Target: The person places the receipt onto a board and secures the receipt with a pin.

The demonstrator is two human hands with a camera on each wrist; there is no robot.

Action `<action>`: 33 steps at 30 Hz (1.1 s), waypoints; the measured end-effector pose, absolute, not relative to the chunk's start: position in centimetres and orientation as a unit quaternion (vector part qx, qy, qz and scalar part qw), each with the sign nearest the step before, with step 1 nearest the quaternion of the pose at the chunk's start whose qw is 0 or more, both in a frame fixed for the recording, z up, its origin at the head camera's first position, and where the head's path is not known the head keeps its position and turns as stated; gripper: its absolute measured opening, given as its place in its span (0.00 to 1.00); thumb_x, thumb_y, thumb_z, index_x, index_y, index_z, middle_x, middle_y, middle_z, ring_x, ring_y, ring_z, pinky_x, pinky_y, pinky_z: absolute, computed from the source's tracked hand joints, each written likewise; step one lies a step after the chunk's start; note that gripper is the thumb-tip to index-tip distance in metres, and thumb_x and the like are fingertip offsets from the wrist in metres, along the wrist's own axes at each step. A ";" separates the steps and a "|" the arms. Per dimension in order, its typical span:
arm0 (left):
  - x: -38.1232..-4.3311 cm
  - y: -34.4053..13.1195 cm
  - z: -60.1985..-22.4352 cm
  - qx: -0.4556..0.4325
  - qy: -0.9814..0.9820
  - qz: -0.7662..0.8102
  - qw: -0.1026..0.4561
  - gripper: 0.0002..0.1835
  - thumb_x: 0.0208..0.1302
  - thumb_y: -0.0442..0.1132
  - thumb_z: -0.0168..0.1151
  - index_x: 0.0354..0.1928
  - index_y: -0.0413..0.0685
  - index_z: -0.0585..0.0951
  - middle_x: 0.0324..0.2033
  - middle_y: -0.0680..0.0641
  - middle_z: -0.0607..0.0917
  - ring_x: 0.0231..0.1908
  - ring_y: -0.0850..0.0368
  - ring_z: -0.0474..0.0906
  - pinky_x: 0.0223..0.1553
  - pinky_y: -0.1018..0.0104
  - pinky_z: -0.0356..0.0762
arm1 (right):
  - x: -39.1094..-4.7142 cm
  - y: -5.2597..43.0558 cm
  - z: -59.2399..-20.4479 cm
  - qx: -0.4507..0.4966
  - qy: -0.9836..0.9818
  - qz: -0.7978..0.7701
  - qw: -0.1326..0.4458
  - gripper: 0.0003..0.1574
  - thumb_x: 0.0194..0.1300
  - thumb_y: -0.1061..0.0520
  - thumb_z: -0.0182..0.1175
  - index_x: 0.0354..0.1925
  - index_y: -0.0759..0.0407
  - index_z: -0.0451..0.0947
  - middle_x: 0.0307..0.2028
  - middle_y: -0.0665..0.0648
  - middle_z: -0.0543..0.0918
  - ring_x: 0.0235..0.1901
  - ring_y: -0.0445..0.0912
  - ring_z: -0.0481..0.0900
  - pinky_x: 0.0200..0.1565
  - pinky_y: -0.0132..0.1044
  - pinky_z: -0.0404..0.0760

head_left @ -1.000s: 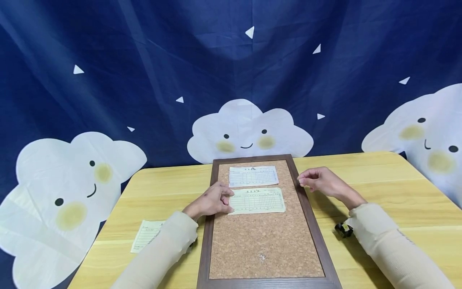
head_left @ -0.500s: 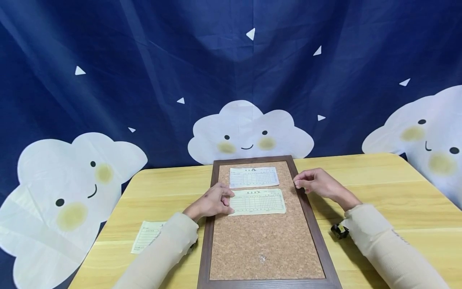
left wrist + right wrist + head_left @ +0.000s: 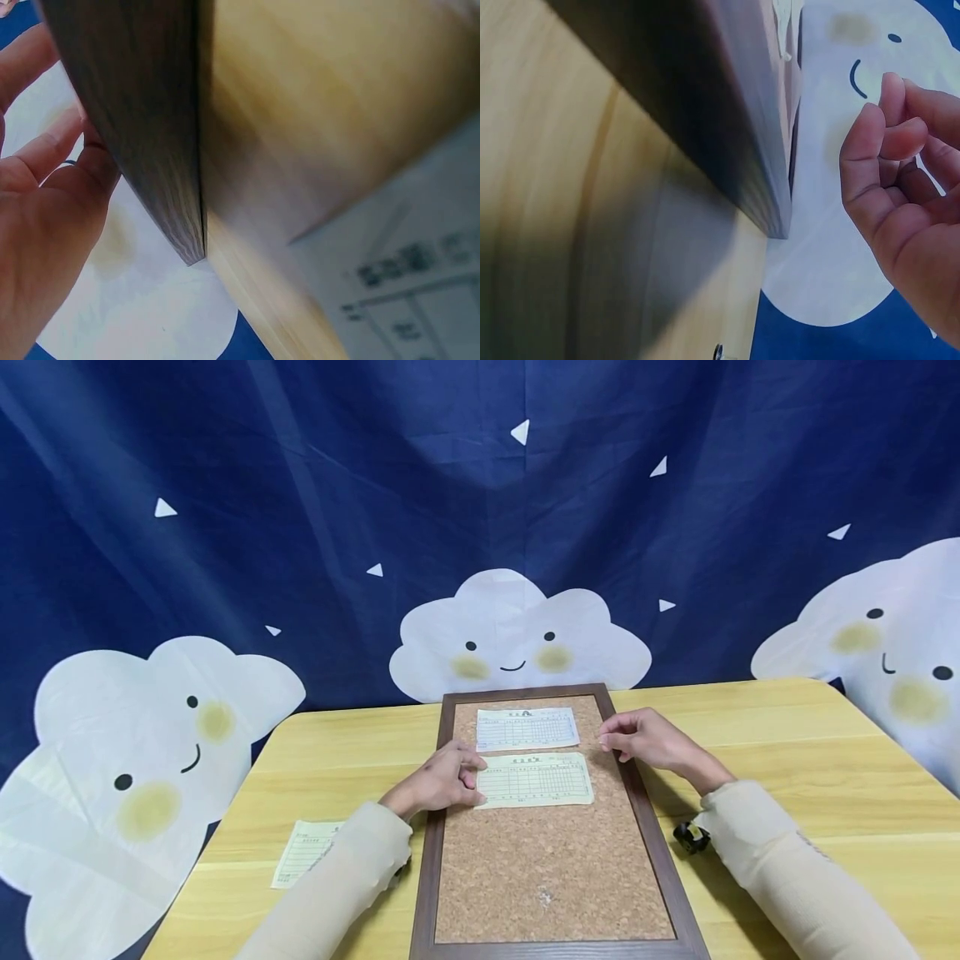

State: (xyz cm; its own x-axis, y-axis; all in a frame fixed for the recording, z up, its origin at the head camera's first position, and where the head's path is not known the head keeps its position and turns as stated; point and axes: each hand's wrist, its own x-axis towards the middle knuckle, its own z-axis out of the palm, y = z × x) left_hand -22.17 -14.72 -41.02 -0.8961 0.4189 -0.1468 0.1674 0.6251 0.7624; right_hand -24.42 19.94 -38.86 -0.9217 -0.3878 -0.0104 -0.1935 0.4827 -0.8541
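Note:
A cork board with a dark brown frame stands before me, bearing a whitish printed slip above a pale yellow printed slip. My left hand reaches over the frame's left side; its spread thumb and forefinger press the left end of the yellow slip. Beyond the frame's right side, my right hand has thumb and forefinger together, with a small white speck at their tips; I cannot tell its kind. Those fingertips overlap the cork, right of the two slips. The right wrist view shows this hand beside the frame.
Another pale yellow slip lies on the wooden table at left, partly under my left sleeve in view. A small black device sits at my right cuff. A dark blue curtain with white clouds hangs behind the table.
My right hand has moved left, from beside the frame to over its right side and the cork's edge. The left hand stays on the yellow slip.

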 end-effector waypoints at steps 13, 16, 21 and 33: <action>-22.1 -14.7 -40.8 0.169 0.894 0.384 0.155 0.26 0.53 0.28 0.75 0.55 0.34 0.80 0.50 0.46 0.70 0.33 0.60 0.74 0.49 0.60 0.71 | -24.6 19.1 -38.5 -0.172 0.849 -0.487 0.112 0.14 0.70 0.64 0.59 0.48 0.75 0.80 0.37 0.64 0.85 0.34 0.53 0.82 0.37 0.40 0.83; -22.1 -14.6 -40.7 0.171 0.896 0.380 0.154 0.26 0.53 0.28 0.76 0.55 0.34 0.80 0.50 0.46 0.70 0.33 0.60 0.74 0.49 0.60 0.71 | -24.6 18.8 -38.6 -0.171 0.845 -0.493 0.115 0.14 0.70 0.64 0.60 0.47 0.75 0.80 0.37 0.62 0.85 0.35 0.51 0.82 0.37 0.39 0.83; -22.2 -14.6 -40.8 0.175 0.899 0.371 0.151 0.26 0.52 0.28 0.76 0.54 0.34 0.80 0.51 0.46 0.70 0.33 0.61 0.74 0.51 0.59 0.71 | -24.8 18.4 -38.6 -0.172 0.844 -0.494 0.119 0.12 0.70 0.64 0.59 0.47 0.73 0.81 0.38 0.62 0.84 0.37 0.52 0.82 0.39 0.40 0.83; -22.1 -14.7 -40.8 0.179 0.901 0.365 0.149 0.26 0.53 0.29 0.76 0.55 0.35 0.80 0.51 0.46 0.70 0.33 0.61 0.74 0.52 0.58 0.70 | -25.0 17.6 -38.2 -0.177 0.837 -0.499 0.137 0.15 0.71 0.63 0.59 0.50 0.74 0.80 0.43 0.67 0.85 0.39 0.57 0.83 0.41 0.46 0.83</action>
